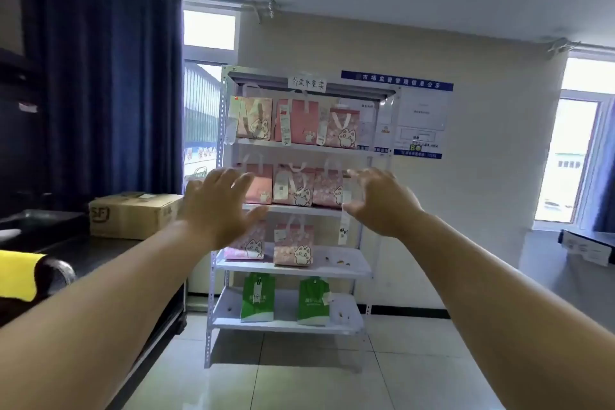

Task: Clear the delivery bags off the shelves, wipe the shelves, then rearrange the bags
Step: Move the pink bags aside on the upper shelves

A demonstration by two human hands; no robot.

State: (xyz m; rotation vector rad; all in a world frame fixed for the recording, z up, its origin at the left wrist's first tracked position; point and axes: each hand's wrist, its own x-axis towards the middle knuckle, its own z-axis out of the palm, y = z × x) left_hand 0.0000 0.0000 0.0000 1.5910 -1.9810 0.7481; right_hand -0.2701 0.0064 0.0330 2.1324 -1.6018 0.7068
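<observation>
Both arms out: left hand (216, 206) and right hand (379, 203) spread, empty. Shelf unit (293, 268) fully stocked with bags (294, 186); clearing not begun.

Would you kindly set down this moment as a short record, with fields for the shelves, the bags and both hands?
shelf unit: white metal, four tiers, all loaded
pink bags: three on the top tier, three on the second, two on the third
green bags: two on the bottom tier
left hand: raised, fingers spread, holding nothing
right hand: raised, fingers spread, holding nothing
crumbs: on the third and bottom tiers
yellow cloth: far left, by the dark counter
</observation>
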